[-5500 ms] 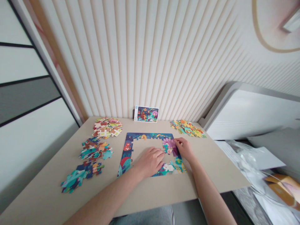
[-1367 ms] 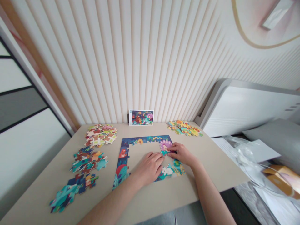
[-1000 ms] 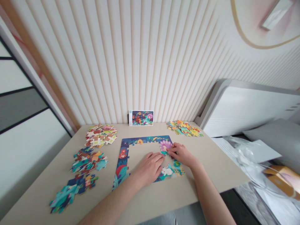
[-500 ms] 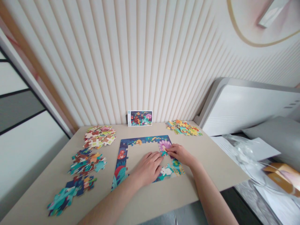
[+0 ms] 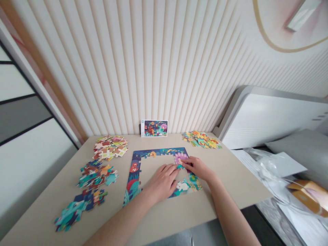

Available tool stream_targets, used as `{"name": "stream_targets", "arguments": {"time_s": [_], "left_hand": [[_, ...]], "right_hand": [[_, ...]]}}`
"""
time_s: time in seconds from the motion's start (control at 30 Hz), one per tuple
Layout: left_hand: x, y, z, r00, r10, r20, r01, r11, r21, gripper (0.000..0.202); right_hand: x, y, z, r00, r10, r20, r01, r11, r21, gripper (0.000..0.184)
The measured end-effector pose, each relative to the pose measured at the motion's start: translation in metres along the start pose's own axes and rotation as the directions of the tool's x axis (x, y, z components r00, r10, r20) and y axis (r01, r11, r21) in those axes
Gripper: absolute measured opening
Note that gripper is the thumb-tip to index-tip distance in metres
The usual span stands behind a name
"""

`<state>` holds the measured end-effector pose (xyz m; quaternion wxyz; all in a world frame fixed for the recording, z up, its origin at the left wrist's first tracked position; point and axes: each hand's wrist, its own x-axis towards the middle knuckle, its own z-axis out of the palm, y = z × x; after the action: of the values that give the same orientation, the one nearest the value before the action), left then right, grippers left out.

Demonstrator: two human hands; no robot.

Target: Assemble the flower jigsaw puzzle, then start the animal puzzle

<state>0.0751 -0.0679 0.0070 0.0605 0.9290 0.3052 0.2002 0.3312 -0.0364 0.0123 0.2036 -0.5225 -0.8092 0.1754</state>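
Left hand (image 5: 164, 179): palm down on bare worktop (image 5: 230, 181) inside the puzzle border (image 5: 133, 171), grip released, fingers flat.
Right hand (image 5: 196, 167): fingertips on a teal piece (image 5: 180, 166) at the border's right side, just below the purple flower; grip pinching or merely pressing, cannot tell.
Loose pieces: rear-left heap (image 5: 110, 147), mid-left heap (image 5: 96, 172), front-left heap (image 5: 78, 208), rear-right heap (image 5: 201, 139).
Picture card (image 5: 154, 128): upright against the ribbed wall.
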Motion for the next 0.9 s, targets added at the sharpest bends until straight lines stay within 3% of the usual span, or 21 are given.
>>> {"name": "stream_targets", "arguments": {"time_s": [0.4,0.9], "left_hand": [[-0.0004,0.001,-0.0012,1.0,-0.011,-0.005,0.011,1.0,-0.006,0.043],[-0.0018,-0.0001,0.0016,1.0,-0.012,-0.029,0.011,1.0,-0.01,0.045]], "right_hand": [[-0.0046,0.0005,-0.0041,1.0,0.003,0.017,-0.002,0.999,-0.048,0.05],[-0.0051,0.0017,-0.0054,0.998,-0.055,0.041,0.058,0.996,-0.075,0.046]]}}
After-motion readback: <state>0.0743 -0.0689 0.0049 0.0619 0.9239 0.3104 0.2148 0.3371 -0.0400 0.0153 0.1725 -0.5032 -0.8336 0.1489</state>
